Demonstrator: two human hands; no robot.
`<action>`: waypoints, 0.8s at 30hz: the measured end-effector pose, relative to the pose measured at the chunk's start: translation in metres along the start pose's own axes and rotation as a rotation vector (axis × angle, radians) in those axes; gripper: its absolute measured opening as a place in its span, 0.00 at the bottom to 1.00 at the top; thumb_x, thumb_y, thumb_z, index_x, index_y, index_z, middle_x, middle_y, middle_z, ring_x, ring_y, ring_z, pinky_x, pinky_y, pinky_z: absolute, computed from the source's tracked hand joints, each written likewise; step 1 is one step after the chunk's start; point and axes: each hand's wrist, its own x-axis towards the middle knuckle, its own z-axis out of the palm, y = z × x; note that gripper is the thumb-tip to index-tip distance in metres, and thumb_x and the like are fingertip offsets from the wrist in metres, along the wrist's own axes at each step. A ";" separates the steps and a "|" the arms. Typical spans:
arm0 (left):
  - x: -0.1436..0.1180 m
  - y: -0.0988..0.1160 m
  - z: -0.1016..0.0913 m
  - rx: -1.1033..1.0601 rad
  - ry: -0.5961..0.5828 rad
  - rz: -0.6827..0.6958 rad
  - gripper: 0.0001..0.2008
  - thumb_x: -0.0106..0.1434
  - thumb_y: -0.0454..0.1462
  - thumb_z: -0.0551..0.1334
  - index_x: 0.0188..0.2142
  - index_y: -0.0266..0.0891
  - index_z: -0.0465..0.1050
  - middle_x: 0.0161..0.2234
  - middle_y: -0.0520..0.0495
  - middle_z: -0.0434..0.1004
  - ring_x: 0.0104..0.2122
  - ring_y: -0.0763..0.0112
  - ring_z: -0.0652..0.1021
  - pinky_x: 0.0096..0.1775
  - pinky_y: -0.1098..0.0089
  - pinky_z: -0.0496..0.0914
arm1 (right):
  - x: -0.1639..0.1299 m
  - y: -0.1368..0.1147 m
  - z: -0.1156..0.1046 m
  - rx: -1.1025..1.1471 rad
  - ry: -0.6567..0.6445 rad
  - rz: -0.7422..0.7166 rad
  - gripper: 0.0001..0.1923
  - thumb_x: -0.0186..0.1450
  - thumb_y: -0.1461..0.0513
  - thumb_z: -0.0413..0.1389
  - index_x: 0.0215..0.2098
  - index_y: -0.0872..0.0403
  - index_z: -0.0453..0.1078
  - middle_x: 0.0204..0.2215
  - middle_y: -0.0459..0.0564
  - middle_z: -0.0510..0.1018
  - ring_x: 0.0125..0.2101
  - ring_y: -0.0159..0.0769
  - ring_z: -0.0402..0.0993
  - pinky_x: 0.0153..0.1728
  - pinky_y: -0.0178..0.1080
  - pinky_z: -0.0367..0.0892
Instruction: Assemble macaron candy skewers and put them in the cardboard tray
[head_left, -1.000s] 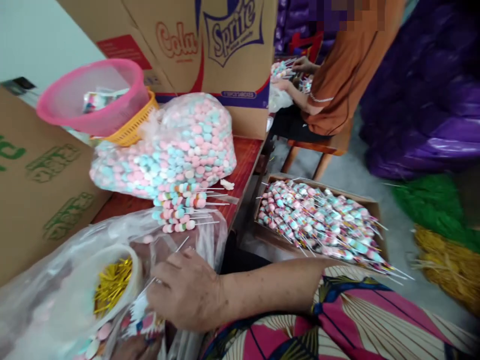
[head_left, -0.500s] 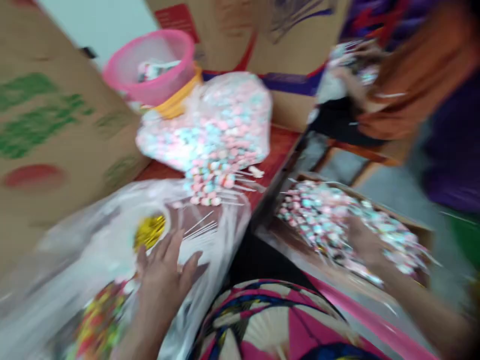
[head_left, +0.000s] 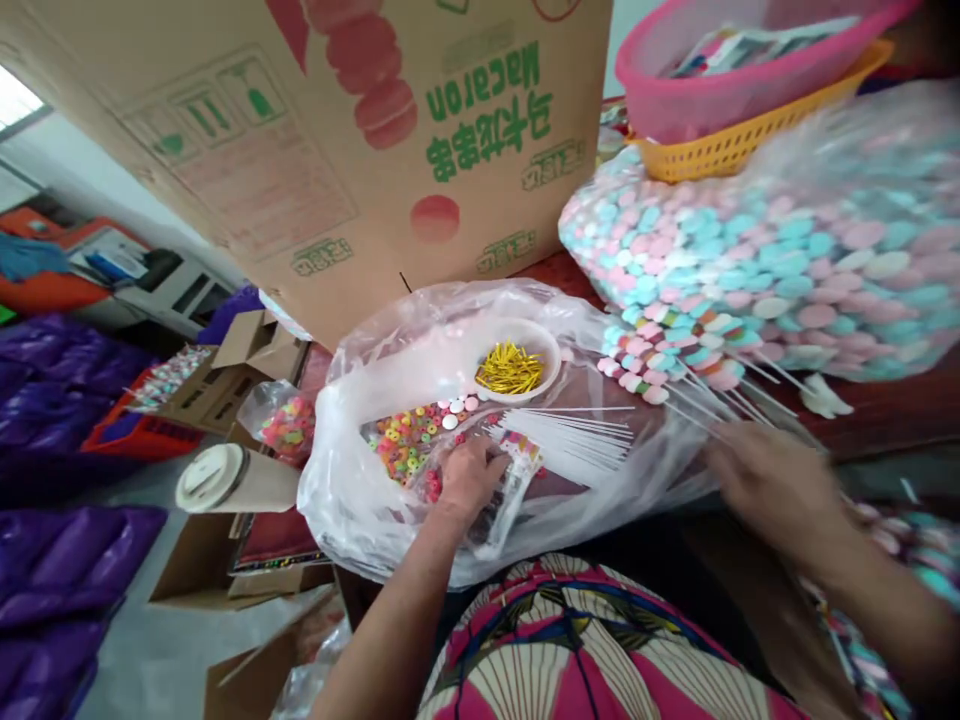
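Left hand [head_left: 469, 480] curled loosely on a candy packet [head_left: 504, 490], grip unclear; right hand [head_left: 772, 490], blurred, half-open, reaching for skewers [head_left: 675, 365]; judged pick-up step, needing a pinch.

The clear plastic sheet [head_left: 375, 490] spread on the desk is thin, crinkled and glossy. The big box [head_left: 300, 150] far left is matt brown cardboard with printed marks. On the right, a shiny clear plastic bag [head_left: 787, 250] holds chalky, matt pastel candies. The sticks [head_left: 570, 440] look like smooth white plastic or paper; which, cannot be told. The twist ties [head_left: 510, 368] in the white bowl [head_left: 551, 350] gleam like gold foil. Far right, the pink basket [head_left: 712, 90] and yellow basket [head_left: 720, 150] are plastic mesh. The desk [head_left: 885, 420] shows dark polished wood.
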 end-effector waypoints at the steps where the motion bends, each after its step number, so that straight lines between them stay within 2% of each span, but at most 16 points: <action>1: 0.002 -0.002 -0.001 -0.032 -0.005 0.032 0.12 0.65 0.41 0.56 0.34 0.39 0.76 0.32 0.47 0.80 0.35 0.66 0.77 0.42 0.67 0.66 | 0.009 -0.012 0.012 0.014 -0.004 -0.071 0.15 0.68 0.54 0.48 0.37 0.53 0.73 0.34 0.55 0.77 0.34 0.42 0.72 0.38 0.46 0.70; 3: 0.001 -0.006 -0.010 -0.056 -0.009 0.082 0.12 0.67 0.38 0.54 0.34 0.41 0.77 0.32 0.49 0.80 0.35 0.68 0.77 0.43 0.69 0.65 | 0.028 -0.046 0.040 0.090 -0.043 -0.172 0.14 0.68 0.58 0.48 0.43 0.55 0.72 0.37 0.57 0.77 0.39 0.44 0.72 0.41 0.47 0.69; 5: -0.004 -0.008 -0.026 -0.032 0.040 0.165 0.11 0.66 0.36 0.55 0.37 0.41 0.77 0.37 0.47 0.81 0.39 0.65 0.77 0.48 0.65 0.64 | 0.045 -0.081 0.062 0.124 -0.087 -0.232 0.18 0.67 0.59 0.49 0.51 0.58 0.68 0.45 0.60 0.75 0.46 0.48 0.69 0.46 0.50 0.66; 6: -0.008 -0.008 -0.035 -0.024 0.068 0.241 0.11 0.67 0.36 0.55 0.38 0.41 0.77 0.38 0.46 0.80 0.41 0.64 0.76 0.49 0.63 0.63 | 0.051 -0.096 0.068 0.130 -0.123 -0.268 0.19 0.66 0.59 0.49 0.52 0.58 0.67 0.48 0.61 0.74 0.48 0.50 0.67 0.47 0.52 0.64; 8: -0.017 -0.004 -0.050 -0.049 0.067 0.436 0.12 0.68 0.36 0.53 0.37 0.41 0.75 0.37 0.47 0.80 0.41 0.65 0.76 0.49 0.62 0.63 | 0.059 -0.114 0.072 0.182 -0.201 -0.356 0.14 0.66 0.61 0.49 0.46 0.58 0.71 0.44 0.60 0.76 0.45 0.49 0.68 0.46 0.52 0.63; 9: -0.021 -0.002 -0.056 -0.080 0.066 0.507 0.13 0.68 0.36 0.52 0.35 0.40 0.75 0.35 0.47 0.79 0.38 0.66 0.76 0.47 0.64 0.65 | 0.060 -0.117 0.071 0.231 -0.233 -0.381 0.12 0.66 0.62 0.48 0.41 0.56 0.72 0.39 0.58 0.77 0.41 0.46 0.70 0.44 0.49 0.64; 11: -0.027 0.004 -0.059 -0.157 0.092 0.535 0.11 0.67 0.37 0.54 0.35 0.39 0.74 0.33 0.47 0.78 0.37 0.66 0.75 0.44 0.65 0.66 | 0.057 -0.117 0.067 0.349 -0.257 -0.329 0.11 0.67 0.63 0.47 0.33 0.55 0.71 0.30 0.52 0.77 0.33 0.39 0.71 0.38 0.43 0.65; 14: -0.031 0.013 -0.047 -0.353 0.179 0.390 0.06 0.61 0.37 0.60 0.37 0.38 0.73 0.33 0.47 0.77 0.34 0.65 0.75 0.39 0.67 0.67 | 0.050 -0.111 0.061 0.442 -0.291 -0.099 0.11 0.67 0.61 0.48 0.30 0.54 0.69 0.25 0.48 0.75 0.28 0.34 0.70 0.32 0.36 0.64; 16: -0.030 0.017 -0.035 -0.538 0.143 0.305 0.04 0.60 0.35 0.59 0.31 0.38 0.71 0.26 0.51 0.74 0.28 0.70 0.72 0.31 0.71 0.65 | 0.048 -0.111 0.059 0.471 -0.342 0.013 0.12 0.67 0.58 0.49 0.27 0.53 0.68 0.23 0.46 0.74 0.26 0.33 0.68 0.30 0.35 0.63; 18: -0.028 0.016 -0.028 -0.666 0.087 0.279 0.08 0.61 0.35 0.58 0.25 0.38 0.68 0.22 0.53 0.71 0.24 0.74 0.70 0.28 0.73 0.63 | 0.049 -0.112 0.056 0.512 -0.396 0.077 0.12 0.66 0.57 0.50 0.28 0.53 0.67 0.24 0.46 0.73 0.27 0.33 0.67 0.29 0.34 0.63; 21: -0.027 0.011 -0.029 -0.663 0.002 0.369 0.10 0.63 0.36 0.57 0.26 0.38 0.69 0.24 0.52 0.73 0.26 0.73 0.72 0.31 0.73 0.64 | 0.053 -0.113 0.053 0.580 -0.462 0.049 0.09 0.66 0.58 0.50 0.30 0.53 0.66 0.25 0.45 0.71 0.26 0.31 0.66 0.28 0.33 0.62; 24: -0.029 0.009 -0.035 -0.479 0.064 0.346 0.09 0.63 0.40 0.58 0.31 0.39 0.73 0.30 0.48 0.76 0.33 0.66 0.74 0.36 0.68 0.66 | 0.054 -0.111 0.054 0.537 -0.350 0.023 0.12 0.66 0.59 0.49 0.25 0.53 0.61 0.20 0.43 0.67 0.22 0.29 0.61 0.24 0.32 0.58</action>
